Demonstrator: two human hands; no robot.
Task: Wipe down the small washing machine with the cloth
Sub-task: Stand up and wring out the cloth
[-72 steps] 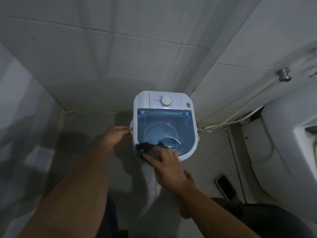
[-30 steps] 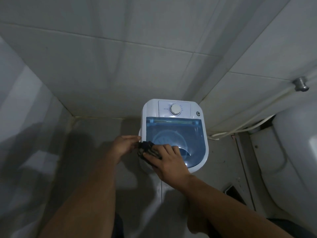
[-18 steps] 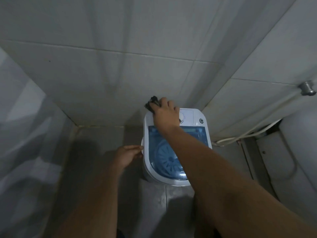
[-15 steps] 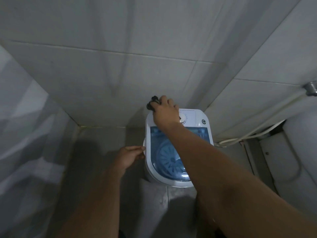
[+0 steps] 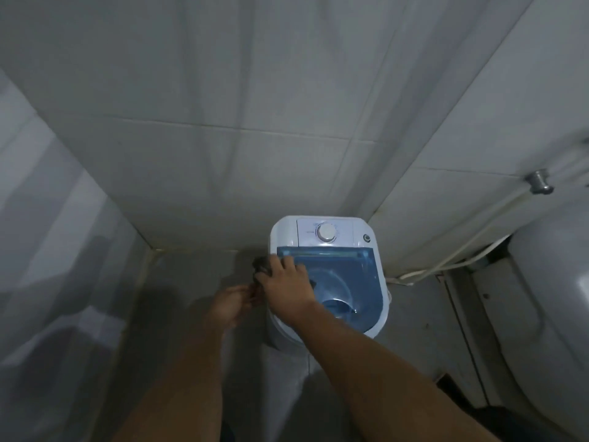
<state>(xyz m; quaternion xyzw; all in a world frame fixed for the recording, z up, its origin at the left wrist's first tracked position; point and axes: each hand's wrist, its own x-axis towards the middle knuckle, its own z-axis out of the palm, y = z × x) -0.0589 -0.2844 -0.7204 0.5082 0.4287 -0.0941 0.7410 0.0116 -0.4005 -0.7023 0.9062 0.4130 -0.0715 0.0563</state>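
Note:
A small white washing machine [image 5: 373,327] stands on the floor in the corner, with a blue see-through lid [image 5: 360,282] and a round white dial [image 5: 325,232] on its back panel. My right hand [image 5: 287,288] lies on the lid's left edge, pressing a dark cloth [image 5: 259,266] that bunches out past the machine's left side. My left hand [image 5: 231,303] is right beside the machine's left wall, fingers curled near the hanging part of the cloth; I cannot tell whether it grips it.
Tiled walls close in behind and to the left. A white hose [image 5: 446,263] runs along the right wall down from a metal fitting [image 5: 538,181]. A large white fixture [image 5: 551,298] fills the right side. Grey floor [image 5: 191,275] lies left of the machine.
My right hand has come back with the cloth from the machine's rear left corner to the left edge of the lid. My left hand has stayed at the machine's left side.

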